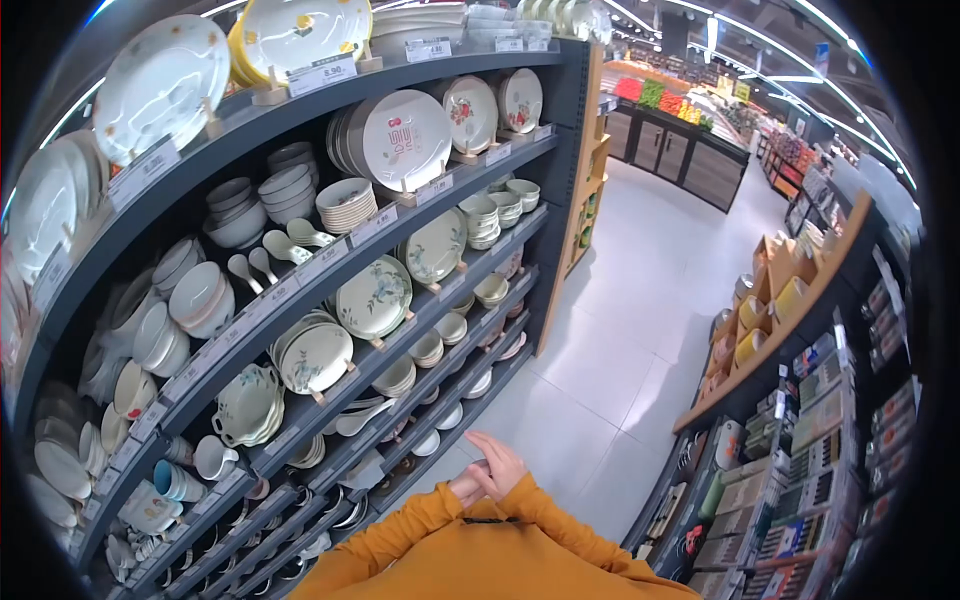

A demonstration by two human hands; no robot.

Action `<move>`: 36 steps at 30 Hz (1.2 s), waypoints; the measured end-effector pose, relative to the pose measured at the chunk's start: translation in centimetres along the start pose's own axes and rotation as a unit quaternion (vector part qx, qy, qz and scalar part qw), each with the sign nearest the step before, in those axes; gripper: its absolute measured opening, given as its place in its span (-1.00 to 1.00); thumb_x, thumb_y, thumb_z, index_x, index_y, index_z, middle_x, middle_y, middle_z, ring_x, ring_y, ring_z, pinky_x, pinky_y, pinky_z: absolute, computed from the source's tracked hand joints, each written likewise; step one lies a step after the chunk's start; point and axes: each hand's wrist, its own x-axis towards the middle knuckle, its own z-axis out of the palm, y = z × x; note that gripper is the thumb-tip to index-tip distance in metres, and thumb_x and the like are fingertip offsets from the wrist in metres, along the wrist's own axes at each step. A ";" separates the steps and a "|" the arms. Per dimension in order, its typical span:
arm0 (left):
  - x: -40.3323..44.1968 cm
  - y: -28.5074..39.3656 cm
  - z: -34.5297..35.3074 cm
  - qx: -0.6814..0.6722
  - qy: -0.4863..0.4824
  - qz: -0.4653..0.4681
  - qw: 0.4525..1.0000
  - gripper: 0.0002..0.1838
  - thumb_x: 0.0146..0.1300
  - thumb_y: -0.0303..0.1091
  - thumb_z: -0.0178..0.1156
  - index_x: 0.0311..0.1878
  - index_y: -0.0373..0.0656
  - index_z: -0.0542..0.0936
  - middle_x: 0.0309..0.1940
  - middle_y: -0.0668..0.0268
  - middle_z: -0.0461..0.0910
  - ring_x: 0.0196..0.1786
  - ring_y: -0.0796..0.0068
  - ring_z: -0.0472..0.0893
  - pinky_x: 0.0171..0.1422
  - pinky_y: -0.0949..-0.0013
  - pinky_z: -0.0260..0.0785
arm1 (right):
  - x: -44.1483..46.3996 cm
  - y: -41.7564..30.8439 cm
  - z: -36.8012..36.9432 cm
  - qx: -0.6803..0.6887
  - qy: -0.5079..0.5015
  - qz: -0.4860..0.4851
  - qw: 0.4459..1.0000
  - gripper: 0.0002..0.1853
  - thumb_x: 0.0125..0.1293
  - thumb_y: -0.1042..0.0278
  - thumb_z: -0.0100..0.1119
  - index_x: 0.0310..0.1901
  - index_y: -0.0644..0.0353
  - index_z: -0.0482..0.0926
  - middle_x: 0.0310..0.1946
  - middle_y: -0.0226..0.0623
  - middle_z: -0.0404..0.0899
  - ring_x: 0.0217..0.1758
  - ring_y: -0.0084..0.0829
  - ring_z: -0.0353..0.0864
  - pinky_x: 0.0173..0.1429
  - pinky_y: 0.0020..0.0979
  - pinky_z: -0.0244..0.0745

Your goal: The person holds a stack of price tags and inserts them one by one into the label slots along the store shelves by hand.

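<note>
Looking through the head view, you have your left hand [506, 468] laid against your right hand [467, 485]; no held item shows, but you can't tell what is between the palms. The small white bowls [427, 443] lie just left and slightly far, round with no clear long axis, on shelving [560, 200] running near-left to far-right; your right arm [400, 520] is nearer.

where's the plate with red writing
In the head view, upper left of centre: the plate with red writing stands between a bowl stack on its left and a red-flowered plate on its right.
</note>
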 end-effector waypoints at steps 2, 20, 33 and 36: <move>1.9 1.7 -0.4 -0.017 -0.004 -0.011 1.000 -0.57 0.45 -0.19 -0.06 0.25 -0.25 0.30 0.18 0.19 0.38 0.16 0.47 0.49 0.23 0.34 0.40 | 2.4 2.2 -1.0 0.008 -0.038 -0.001 0.999 -0.49 0.31 0.21 0.08 0.26 0.16 0.33 0.22 -0.12 0.39 0.24 -0.06 0.40 0.27 -0.22 0.35; 28.6 10.4 1.9 -0.247 0.134 0.133 0.950 -0.59 0.45 -0.21 -0.05 0.23 -0.26 0.33 0.13 0.18 0.43 0.14 0.39 0.50 0.27 0.29 0.36 | 22.5 27.8 -16.8 0.089 -0.235 -0.262 0.932 -0.74 0.24 0.11 0.19 -0.29 0.16 0.57 -0.38 -0.21 0.59 -0.32 -0.17 0.58 -0.24 -0.23 0.52; 37.0 16.2 8.2 -0.033 0.486 0.209 0.848 -0.74 0.41 -0.22 0.09 -0.10 -0.26 0.50 -0.23 0.27 0.59 -0.23 0.54 0.55 -0.04 0.46 0.43 | 62.8 36.7 -38.4 -0.186 0.021 -0.236 0.954 -0.78 0.27 0.20 0.19 -0.11 0.08 0.57 -0.20 -0.31 0.60 -0.27 -0.17 0.63 -0.18 -0.24 0.54; 37.4 15.3 8.3 0.000 0.494 0.227 0.839 -0.75 0.41 -0.27 0.08 -0.04 -0.28 0.49 -0.16 0.24 0.60 -0.16 0.53 0.57 0.00 0.45 0.43 | 64.7 37.1 -39.3 -0.139 -0.043 -0.230 0.962 -0.88 0.21 0.32 0.23 -0.23 0.09 0.62 -0.33 -0.31 0.62 -0.34 -0.32 0.62 -0.20 -0.32 0.52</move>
